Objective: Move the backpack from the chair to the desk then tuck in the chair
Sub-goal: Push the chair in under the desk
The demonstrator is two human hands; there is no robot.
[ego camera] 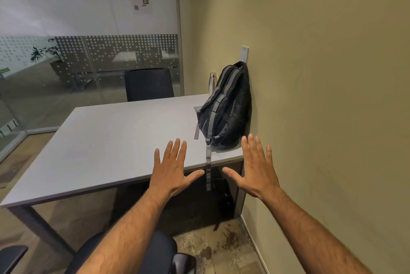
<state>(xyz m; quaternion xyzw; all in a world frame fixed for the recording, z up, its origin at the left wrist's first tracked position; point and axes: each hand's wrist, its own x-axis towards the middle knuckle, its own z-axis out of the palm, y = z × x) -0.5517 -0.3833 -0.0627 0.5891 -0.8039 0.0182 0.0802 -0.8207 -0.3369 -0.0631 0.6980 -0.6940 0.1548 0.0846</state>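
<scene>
A black backpack (pixel 228 109) with grey straps stands on the right end of the grey desk (pixel 106 145), leaning against the wall. One grey strap (pixel 208 173) hangs over the desk's front edge. My left hand (pixel 173 171) is held flat with fingers spread over the desk's front edge, left of the strap. My right hand (pixel 257 171) is spread the same way just right of the strap, below the backpack. Neither hand touches anything. The dark chair (pixel 155 251) sits below my forearms at the bottom, out from the desk.
A steel bottle (pixel 212 83) stands on the desk behind the backpack. A second dark chair (pixel 149 83) is at the desk's far side. The olive wall (pixel 321 96) closes the right side, a glass partition (pixel 66 62) the back. An armrest (pixel 12 256) shows at bottom left.
</scene>
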